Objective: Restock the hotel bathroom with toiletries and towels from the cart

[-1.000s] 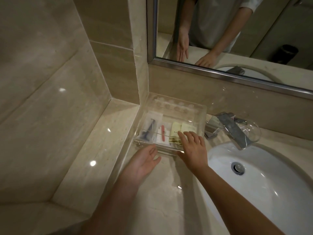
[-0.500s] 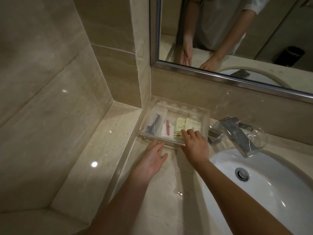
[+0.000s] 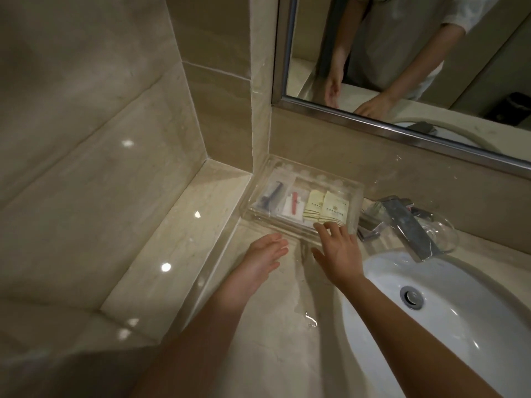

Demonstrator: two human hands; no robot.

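Observation:
A clear acrylic tray (image 3: 355,196) sits on the marble counter in the corner under the mirror. Inside lie a dark razor in a packet (image 3: 271,195), a white sachet with a red item (image 3: 293,206) and two pale yellow sachets (image 3: 333,209). My right hand (image 3: 340,252) has straight fingers, and its fingertips touch the tray's front right edge. My left hand (image 3: 265,252) lies flat and relaxed just in front of the tray, apart from it. Neither hand holds anything.
A white oval sink (image 3: 448,320) with a metal drain lies at the right. A chrome faucet (image 3: 408,222) and a clear glass dish (image 3: 442,231) stand behind it. The mirror (image 3: 402,61) hangs above; a raised marble ledge (image 3: 172,254) runs along the left.
Both hands pushed the tray back into the corner. My left hand has come off the tray's front edge and drawn back slightly; my right fingertips stay at the edge.

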